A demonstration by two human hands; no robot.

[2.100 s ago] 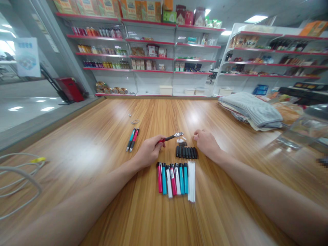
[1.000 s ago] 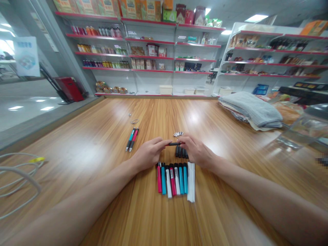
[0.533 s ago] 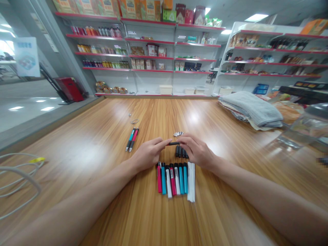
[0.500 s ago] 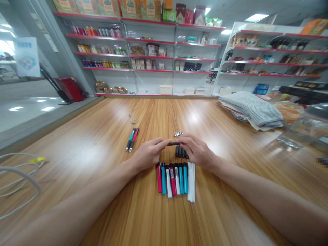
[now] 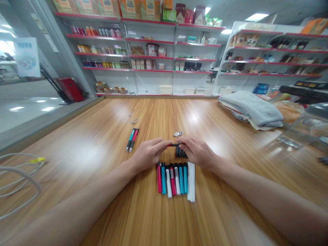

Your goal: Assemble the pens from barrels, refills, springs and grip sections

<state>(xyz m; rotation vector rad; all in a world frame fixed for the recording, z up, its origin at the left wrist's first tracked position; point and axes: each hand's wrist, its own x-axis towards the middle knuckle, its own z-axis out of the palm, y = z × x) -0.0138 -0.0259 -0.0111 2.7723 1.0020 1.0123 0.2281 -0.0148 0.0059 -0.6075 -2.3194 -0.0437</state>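
Observation:
Between my two hands a pen (image 5: 174, 145) with a black grip and a bit of red barrel lies level above the table. My left hand (image 5: 151, 152) is closed on its red end, and my right hand (image 5: 196, 150) pinches the other end, whose tip is hidden by the fingers. Several black grips (image 5: 180, 152) lie partly under my right hand. Just beyond are small silver pen tips (image 5: 178, 134) in a fan. Nearer to me are red, blue and white pen barrels (image 5: 173, 182) in a row, beside a bundle of white refills (image 5: 191, 181).
Two whole pens (image 5: 132, 140), blue and red, lie left of my hands, with a thin ring (image 5: 135, 121) beyond them. A white cable (image 5: 23, 174) coils at the left. Folded striped cloth (image 5: 252, 107) and a clear container (image 5: 299, 128) stand at the right. Stocked shelves (image 5: 151, 70) are behind the table.
My right hand has shifted very slightly, and a little more of the pen's red and black shows between the hands. The laid-out parts have not moved.

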